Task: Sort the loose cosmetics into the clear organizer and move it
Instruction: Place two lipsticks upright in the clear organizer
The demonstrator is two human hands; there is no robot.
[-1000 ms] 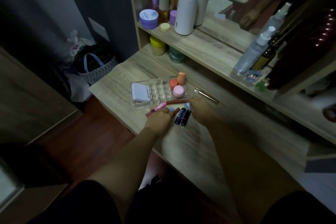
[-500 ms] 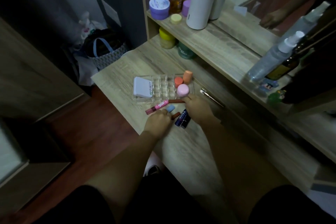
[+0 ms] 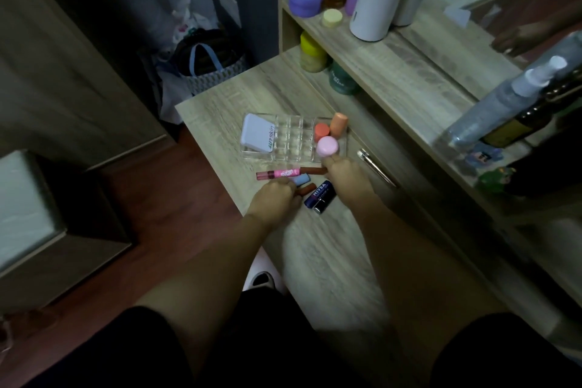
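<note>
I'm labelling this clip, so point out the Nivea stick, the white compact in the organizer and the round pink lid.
Nivea stick point(image 3: 320, 195), head view, on its blue label.
White compact point(image 3: 257, 137), head view, middle of its lid.
Round pink lid point(image 3: 327, 146), head view, centre of its top.

Right hand point(image 3: 345, 178) has reached forward to the pink-capped jar point(image 3: 327, 146).

"NIVEA" stands on the dark blue tube point(image 3: 318, 195); the white compact point(image 3: 257, 137) perhaps reads "skin".

Clear organizer point(image 3: 294, 138) holds compact point(image 3: 258, 136); loose lipsticks point(image 3: 278, 173) beside it.
</note>
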